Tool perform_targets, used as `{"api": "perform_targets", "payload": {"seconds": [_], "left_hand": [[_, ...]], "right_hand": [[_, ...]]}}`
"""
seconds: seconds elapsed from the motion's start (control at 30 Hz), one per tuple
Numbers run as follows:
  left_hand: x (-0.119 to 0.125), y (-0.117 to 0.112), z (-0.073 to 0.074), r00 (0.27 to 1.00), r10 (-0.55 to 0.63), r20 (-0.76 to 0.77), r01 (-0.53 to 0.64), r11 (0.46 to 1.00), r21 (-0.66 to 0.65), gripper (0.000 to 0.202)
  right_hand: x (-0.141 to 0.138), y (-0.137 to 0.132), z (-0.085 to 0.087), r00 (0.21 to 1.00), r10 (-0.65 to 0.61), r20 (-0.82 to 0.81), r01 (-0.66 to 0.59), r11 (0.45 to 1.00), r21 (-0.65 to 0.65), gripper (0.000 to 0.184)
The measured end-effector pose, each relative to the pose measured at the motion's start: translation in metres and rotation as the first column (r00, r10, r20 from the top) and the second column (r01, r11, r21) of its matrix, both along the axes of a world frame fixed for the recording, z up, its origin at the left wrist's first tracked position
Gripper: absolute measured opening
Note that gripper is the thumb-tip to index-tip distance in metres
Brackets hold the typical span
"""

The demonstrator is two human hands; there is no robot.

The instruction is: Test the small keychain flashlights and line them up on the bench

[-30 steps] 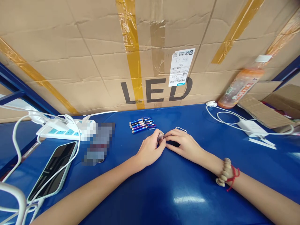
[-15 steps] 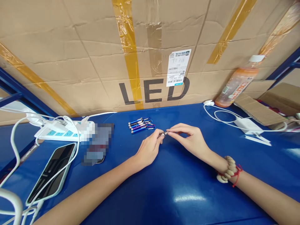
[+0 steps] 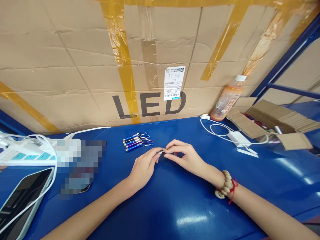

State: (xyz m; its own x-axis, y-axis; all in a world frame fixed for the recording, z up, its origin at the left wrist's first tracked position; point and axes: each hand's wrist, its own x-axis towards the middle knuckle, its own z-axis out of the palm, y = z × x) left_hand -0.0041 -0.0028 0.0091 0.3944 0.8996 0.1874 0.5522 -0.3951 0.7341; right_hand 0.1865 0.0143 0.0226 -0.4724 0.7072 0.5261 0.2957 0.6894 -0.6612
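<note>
My left hand (image 3: 144, 167) is closed, with a small silvery and dark metal piece (image 3: 160, 152) between thumb and fingers. The fingertips of my right hand (image 3: 183, 155) pinch at the right end of the same piece. Most of it is hidden by the fingers, so its exact kind does not show. Just beyond my left hand, several slim metal keychain penlights (image 3: 133, 145), mostly blue, lie side by side on the blue table (image 3: 160, 206). Their carabiner clips point to the right.
A large cardboard box (image 3: 87, 73) stands at the back. On the left are a white power strip (image 3: 30, 156), a phone (image 3: 25, 203) and cables. Rightward are an orange-coloured drink bottle (image 3: 226, 100), a white charger (image 3: 238, 138) and an open carton (image 3: 277, 116).
The view has turned right, so everything appears shifted left, and more of the open carton shows. Both hands stay together on the metal piece; the right fingertips sit closer to the left.
</note>
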Motion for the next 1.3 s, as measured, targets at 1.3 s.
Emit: {"api": "perform_targets", "payload": {"seconds": [1.3], "left_hand": [[-0.001, 0.0, -0.012, 0.991, -0.121, 0.057, 0.092, 0.924, 0.37, 0.022]], "right_hand": [[-0.006, -0.006, -0.002, 0.992, -0.108, -0.059, 0.087, 0.954, -0.286, 0.025]]}}
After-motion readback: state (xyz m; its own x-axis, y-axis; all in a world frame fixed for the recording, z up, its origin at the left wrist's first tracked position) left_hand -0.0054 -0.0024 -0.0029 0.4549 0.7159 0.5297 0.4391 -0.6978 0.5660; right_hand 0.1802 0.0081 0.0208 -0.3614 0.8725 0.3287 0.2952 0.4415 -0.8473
